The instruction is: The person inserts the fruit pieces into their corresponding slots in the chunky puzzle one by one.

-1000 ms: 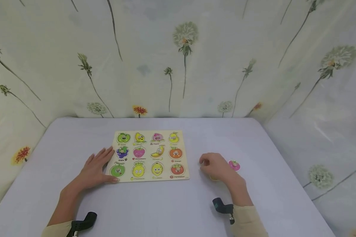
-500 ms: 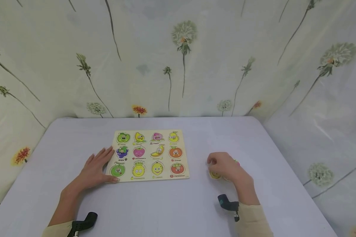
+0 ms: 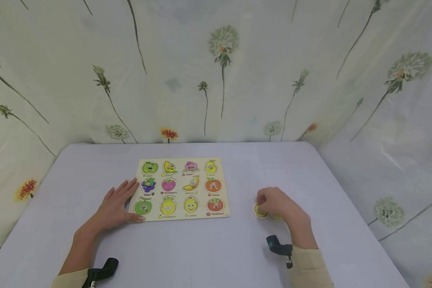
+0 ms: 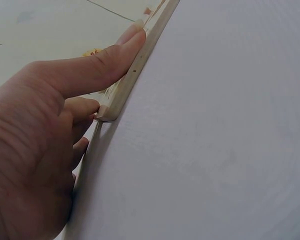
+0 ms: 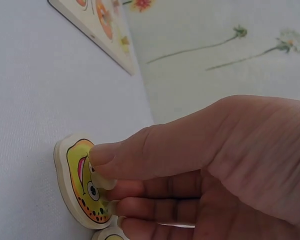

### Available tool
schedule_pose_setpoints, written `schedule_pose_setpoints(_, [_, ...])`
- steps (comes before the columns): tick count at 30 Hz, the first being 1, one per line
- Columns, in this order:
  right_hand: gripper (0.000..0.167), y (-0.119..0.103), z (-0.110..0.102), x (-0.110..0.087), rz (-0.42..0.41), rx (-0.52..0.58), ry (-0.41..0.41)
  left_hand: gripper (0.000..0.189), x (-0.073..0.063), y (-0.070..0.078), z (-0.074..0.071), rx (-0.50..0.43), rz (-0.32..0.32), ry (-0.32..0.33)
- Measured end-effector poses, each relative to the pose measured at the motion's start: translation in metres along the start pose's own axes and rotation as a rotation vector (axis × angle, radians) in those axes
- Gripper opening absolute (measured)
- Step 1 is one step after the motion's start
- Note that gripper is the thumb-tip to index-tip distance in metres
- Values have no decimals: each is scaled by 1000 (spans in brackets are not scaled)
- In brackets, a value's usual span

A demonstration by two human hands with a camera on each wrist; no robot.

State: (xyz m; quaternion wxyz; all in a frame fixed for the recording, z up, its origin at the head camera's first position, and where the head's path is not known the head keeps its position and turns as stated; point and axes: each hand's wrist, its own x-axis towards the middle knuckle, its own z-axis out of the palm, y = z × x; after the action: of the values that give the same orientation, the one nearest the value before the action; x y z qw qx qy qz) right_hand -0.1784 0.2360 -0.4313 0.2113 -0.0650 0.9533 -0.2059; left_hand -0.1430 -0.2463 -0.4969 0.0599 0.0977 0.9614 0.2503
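Observation:
A wooden fruit puzzle board (image 3: 180, 192) lies flat on the white table. Its upper-left pictures carry clear knobs; the strawberry, pineapple and lemon pictures show none. My left hand (image 3: 113, 206) is spread along the board's left side, thumb over the front corner in the left wrist view (image 4: 90, 75). To the board's right, my right hand (image 3: 279, 203) bends over a yellow lemon puzzle piece (image 5: 80, 175). Thumb and forefinger pinch its clear knob (image 5: 104, 182). A second yellow piece (image 3: 276, 217) pokes out from under this hand, most of it hidden.
The white-covered table (image 3: 187, 256) runs back to a hanging cloth (image 3: 252, 88) printed with dandelions. Dark wrist cameras sit on both forearms, the left one (image 3: 101, 273) and the right one (image 3: 279, 247).
My right hand has moved right, away from the board's edge, and come down onto the lemon piece. The pink piece is now covered by the hand. My left hand stays still.

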Motion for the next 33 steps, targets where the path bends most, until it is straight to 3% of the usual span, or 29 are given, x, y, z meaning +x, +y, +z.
schedule_pose_setpoints(33, [10,-3,5,3,-41,-46,50,117,-2,4,-3,-1,3,-2])
